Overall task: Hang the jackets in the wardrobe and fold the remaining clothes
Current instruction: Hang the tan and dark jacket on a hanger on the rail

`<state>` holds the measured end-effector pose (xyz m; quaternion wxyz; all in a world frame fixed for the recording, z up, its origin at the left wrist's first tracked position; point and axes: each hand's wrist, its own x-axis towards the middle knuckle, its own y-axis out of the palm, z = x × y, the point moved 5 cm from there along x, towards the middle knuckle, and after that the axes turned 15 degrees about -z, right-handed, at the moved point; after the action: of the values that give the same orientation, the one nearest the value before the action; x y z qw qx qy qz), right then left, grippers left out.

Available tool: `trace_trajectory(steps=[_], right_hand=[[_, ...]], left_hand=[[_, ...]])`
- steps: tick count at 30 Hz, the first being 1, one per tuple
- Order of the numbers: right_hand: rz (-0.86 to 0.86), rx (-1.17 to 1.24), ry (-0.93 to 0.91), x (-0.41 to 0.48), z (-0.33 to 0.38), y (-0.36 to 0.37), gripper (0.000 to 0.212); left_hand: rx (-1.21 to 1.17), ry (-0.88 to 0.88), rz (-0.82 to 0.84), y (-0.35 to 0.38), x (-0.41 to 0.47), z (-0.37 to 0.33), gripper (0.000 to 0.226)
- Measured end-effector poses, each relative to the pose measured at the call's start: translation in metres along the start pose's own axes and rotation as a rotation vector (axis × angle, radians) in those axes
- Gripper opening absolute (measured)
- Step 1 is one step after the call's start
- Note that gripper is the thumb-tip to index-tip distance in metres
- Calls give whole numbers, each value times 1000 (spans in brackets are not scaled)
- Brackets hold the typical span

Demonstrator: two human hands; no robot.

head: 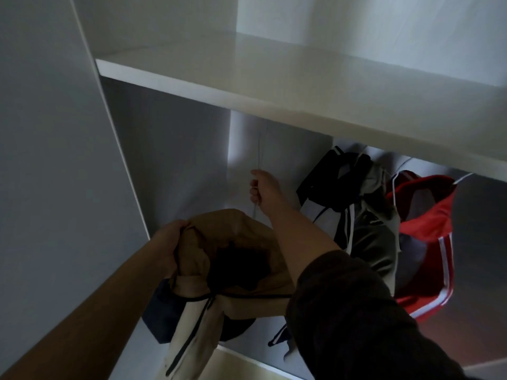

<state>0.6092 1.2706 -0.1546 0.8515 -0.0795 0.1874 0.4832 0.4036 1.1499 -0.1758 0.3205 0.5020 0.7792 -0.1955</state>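
My left hand (167,244) grips the collar of the tan jacket (233,270) low inside the wardrobe (68,160); my right hand (263,192) is clenched around a thin wire hanger (259,149) above it; beside hang a black-and-grey jacket (356,209) and a red jacket (428,234).

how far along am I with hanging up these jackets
Two look done: the black and grey jacket and the red jacket hang under the shelf. In hand: your right hand grips a hanger wire, your left hand holds the tan jacket, not yet hung. Folding isn't in view.
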Motion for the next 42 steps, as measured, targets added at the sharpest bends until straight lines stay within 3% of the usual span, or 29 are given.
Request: trace_trajectory(steps=[3, 7, 21, 30, 33, 36, 39, 42], right_hand=[[-100, -11, -153, 4, 7, -5, 30], [-107, 21, -247, -4, 15, -19, 34], [-88, 70, -185, -115, -47, -117, 41], [-402, 17, -424, -269, -129, -218, 31], [-466, 26, -495, -308, -131, -239, 38], [-569, 56, -497, -338, -119, -259, 27], [-810, 140, -449, -368, -112, -283, 40], [-784, 301, -449, -398, -111, -293, 56]], left_hand=[[-14, -9, -6, -1, 1, -1, 31], [-21, 7, -16, -2, -4, -3, 31], [109, 79, 94, -21, -49, 26, 38], [251, 158, 278, -44, -127, 65, 36], [336, 145, 367, -52, -150, 82, 35], [405, 149, 449, -55, -173, 93, 34], [466, 178, 503, -55, -193, 101, 30], [502, 211, 510, -54, -207, 102, 26]])
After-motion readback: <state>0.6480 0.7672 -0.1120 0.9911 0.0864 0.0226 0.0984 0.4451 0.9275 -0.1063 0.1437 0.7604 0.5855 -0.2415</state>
